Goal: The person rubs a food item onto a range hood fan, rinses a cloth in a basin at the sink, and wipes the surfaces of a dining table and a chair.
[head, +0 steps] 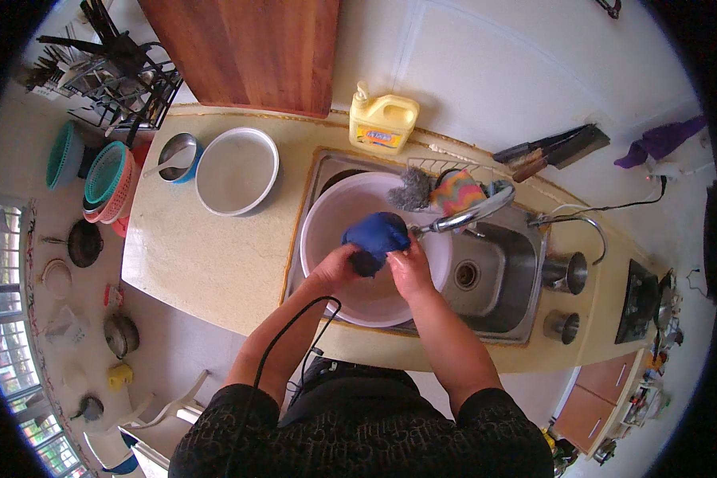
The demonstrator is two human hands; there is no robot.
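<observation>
Between my two hands, over a wide pale plastic basin (328,299), I hold a wet-looking blue cloth (376,232) with a darker part hanging at its lower left. My left hand (337,267) grips the cloth's lower left side. On its right edge, my right hand (409,267) has hold of it, close under the mouth of the chrome faucet (463,220). The basin stands in the left part of a stainless steel double sink (502,287). Whether water is running onto the cloth cannot be told.
A yellow detergent jug (384,122) stands behind the sink. A white basin (237,171) and a metal bowl with a spoon (178,157) are at the left. Cloths (457,192) hang behind the faucet. Two metal cups (564,273) stand right; a black cable crosses my left forearm.
</observation>
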